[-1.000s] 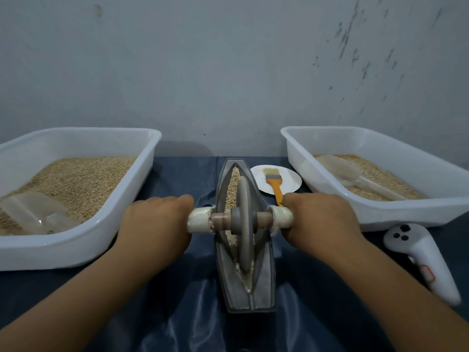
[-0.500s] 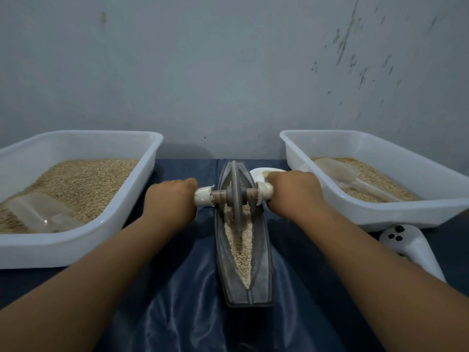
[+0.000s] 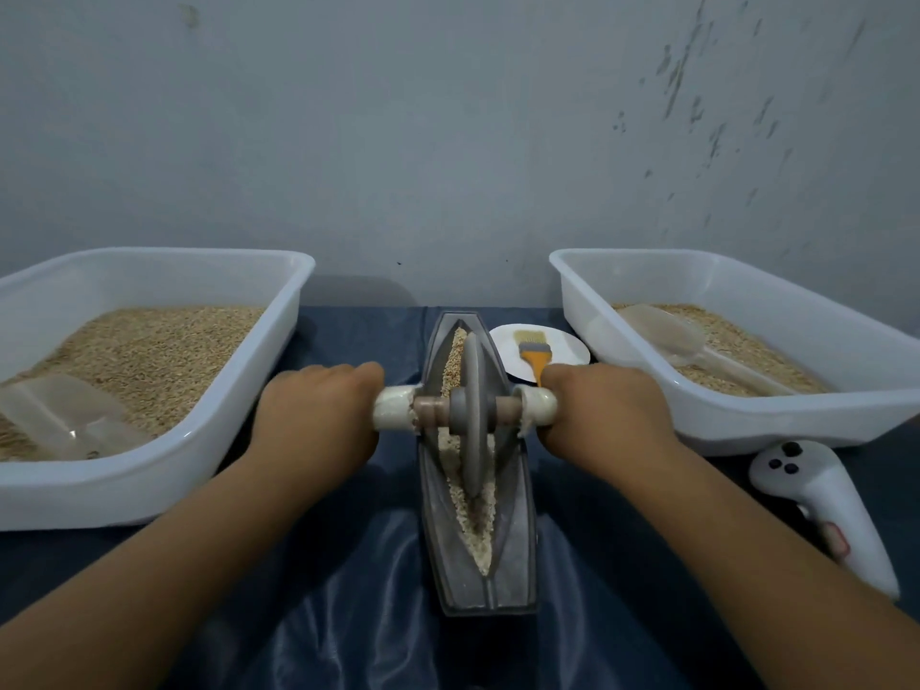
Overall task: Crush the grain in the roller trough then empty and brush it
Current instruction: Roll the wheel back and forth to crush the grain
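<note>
A grey boat-shaped roller trough (image 3: 517,565) lies lengthwise in the middle of the dark blue cloth, with crushed grain (image 3: 473,520) along its groove. The grey roller wheel (image 3: 474,415) stands upright about midway along the trough on a wooden axle with white handles. My left hand (image 3: 318,415) grips the left handle. My right hand (image 3: 602,415) grips the right handle. An orange-handled brush (image 3: 535,353) lies on a small white plate (image 3: 562,341) behind my right hand.
A white tub (image 3: 239,390) of grain with a clear scoop (image 3: 55,415) stands at the left. At the right, another white tub (image 3: 747,415) holds grain and a clear spoon (image 3: 667,336). A white controller (image 3: 826,510) lies at the near right. A wall rises close behind.
The wheel rolled from mid-trough to the far end, then back toward me to the middle again. Both hands kept their grip and moved with it; the brush shows again.
</note>
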Demonstrator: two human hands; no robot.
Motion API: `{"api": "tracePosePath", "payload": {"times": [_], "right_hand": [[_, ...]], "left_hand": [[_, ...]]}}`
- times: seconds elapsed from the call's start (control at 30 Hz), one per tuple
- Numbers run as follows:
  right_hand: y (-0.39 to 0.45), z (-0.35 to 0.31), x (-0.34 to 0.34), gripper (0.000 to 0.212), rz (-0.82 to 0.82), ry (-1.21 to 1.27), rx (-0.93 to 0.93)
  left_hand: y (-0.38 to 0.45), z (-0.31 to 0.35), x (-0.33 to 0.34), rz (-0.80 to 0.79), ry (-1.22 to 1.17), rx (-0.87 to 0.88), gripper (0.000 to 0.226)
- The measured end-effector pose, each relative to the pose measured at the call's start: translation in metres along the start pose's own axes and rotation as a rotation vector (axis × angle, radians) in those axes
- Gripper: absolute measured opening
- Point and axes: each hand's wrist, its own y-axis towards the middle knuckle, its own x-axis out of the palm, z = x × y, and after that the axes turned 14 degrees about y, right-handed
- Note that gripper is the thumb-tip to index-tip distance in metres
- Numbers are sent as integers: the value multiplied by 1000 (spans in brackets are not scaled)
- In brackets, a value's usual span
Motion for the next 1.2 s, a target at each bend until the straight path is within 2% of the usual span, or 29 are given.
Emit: {"api": "tracePosePath", "payload": {"times": [0.03,0.1,0.27,0.37,0.5,0.73,0.83,0.93,1.0,1.07,1.13,1.2], "right_hand": [[12,1,6,10,12,4,13],[36,5,15,22,5,26,55],[61,10,25,22,-4,58,91],[46,7,22,25,24,49,58],[9,-1,4,13,21,14,-11],[-41,-8,-29,23,-23,-5,-54],[-29,-8,-22,21,-79,16,4],[-3,-3,-4,12,-54,38,35],[19,0,5,18,-40,32,53],[40,1,10,22,-15,22,60],[55,2,13,13,11,2,42],[62,2,14,19,23,-21,13]], "left_hand": [[10,0,5,-30,-1,-13,22],[31,0,12,-69,-2,-23,17],[55,-3,21,-103,-9,-28,19],[41,-1,15,-98,-10,-26,19],[6,1,0,-84,-22,-28,18],[-35,-4,-33,23,-34,41,39],[-26,-3,-24,25,-29,34,35],[-4,0,-4,-3,-13,-3,22],[16,0,6,-67,-8,-21,15],[35,-2,16,-105,-17,-37,16],[46,-2,25,-120,-17,-58,18],[49,-3,30,-128,-14,-80,17]]}}
